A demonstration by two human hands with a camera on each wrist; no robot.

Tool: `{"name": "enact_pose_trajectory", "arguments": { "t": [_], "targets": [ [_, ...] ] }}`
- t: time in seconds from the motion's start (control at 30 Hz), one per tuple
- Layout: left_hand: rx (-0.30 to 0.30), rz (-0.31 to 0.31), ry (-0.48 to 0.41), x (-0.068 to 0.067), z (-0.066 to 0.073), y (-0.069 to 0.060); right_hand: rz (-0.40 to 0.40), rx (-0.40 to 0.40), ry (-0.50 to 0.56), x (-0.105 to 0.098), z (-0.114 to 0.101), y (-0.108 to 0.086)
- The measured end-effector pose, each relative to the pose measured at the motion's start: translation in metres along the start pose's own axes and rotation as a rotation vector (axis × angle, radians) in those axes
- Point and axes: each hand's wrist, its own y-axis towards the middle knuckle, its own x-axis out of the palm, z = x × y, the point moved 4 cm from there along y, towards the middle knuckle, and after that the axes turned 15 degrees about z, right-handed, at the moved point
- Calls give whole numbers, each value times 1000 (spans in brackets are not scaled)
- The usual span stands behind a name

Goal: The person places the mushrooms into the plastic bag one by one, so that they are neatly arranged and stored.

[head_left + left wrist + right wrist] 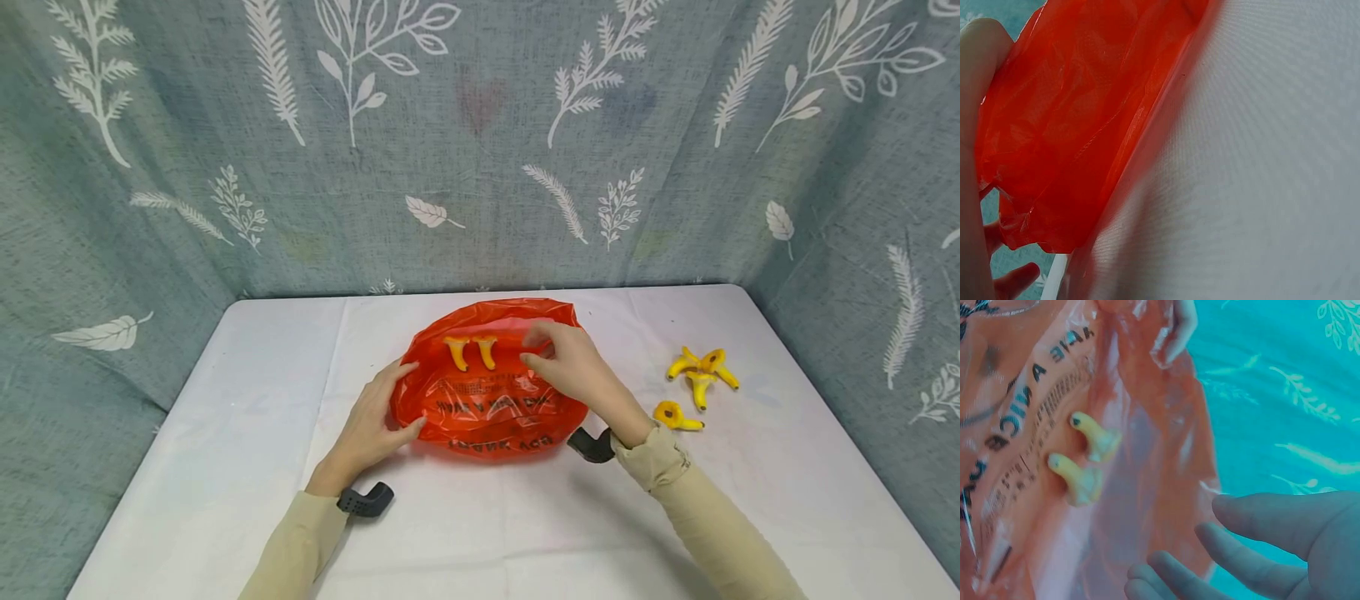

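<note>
A red plastic bag (487, 417) with dark printing lies spread with its mouth open on the white table. Two yellow trumpet-shaped pieces (487, 352) lie side by side inside it, also seen as yellow pieces (1079, 481) in the right wrist view. At the bag's left edge my left hand (371, 425) holds the rim, thumb at the front, fingers further back. My right hand (573, 367) hovers over the bag's right part, fingers loosely bent and parted, nothing between them. In the right wrist view that hand (1210, 550) is empty beside the bag's edge.
Several more yellow pieces (701, 385) lie in a cluster on the table to the right, with a single one (677, 416) just in front of them. A patterned green-grey curtain (480, 150) hangs behind and at both sides of the table (262, 400).
</note>
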Motion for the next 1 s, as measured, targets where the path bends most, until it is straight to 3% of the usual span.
{"name": "enact_pose_trajectory", "arguments": {
  "t": [0.43, 0.77, 1.0],
  "targets": [
    [-1, -2, 12, 1, -2, -2, 52, -80, -27, -36, 10, -22],
    [6, -8, 12, 1, -3, -1, 9, -143, -20, -62, 29, -31],
    [11, -8, 13, 2, -5, -2, -32, -181, -91, -86, 50, -38]
  ]
}}
